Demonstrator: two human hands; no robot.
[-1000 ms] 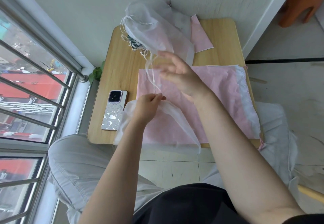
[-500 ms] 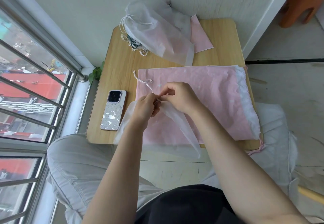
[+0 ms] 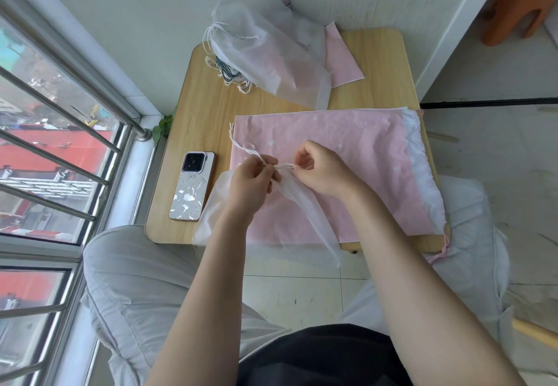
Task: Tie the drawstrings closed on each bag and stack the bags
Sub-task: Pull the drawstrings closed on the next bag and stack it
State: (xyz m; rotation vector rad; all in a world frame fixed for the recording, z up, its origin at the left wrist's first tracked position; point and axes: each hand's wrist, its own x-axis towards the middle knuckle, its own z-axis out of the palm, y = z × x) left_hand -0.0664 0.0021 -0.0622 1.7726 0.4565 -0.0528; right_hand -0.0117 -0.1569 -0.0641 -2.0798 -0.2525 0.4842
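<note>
Head view shows me both hands meeting above the pale wooden worktop (image 3: 193, 108), over a large flat pink drawstring bag (image 3: 347, 150). My left hand (image 3: 252, 185) pinches the gathered neck of a sheer white mesh drawstring bag (image 3: 305, 207) together with its thin white cord (image 3: 246, 148); my right hand (image 3: 321, 168) is closed on the cord's other end, right beside the neck. The mesh looks almost weightless, limp and a little slippery, so I judge it offers nothing stiff to hold. The puckered neck is the place to grip. The cord is fine and could slide out of a loose pinch. A heap of sheer white bags (image 3: 265, 53) lies at the far edge, well apart.
</note>
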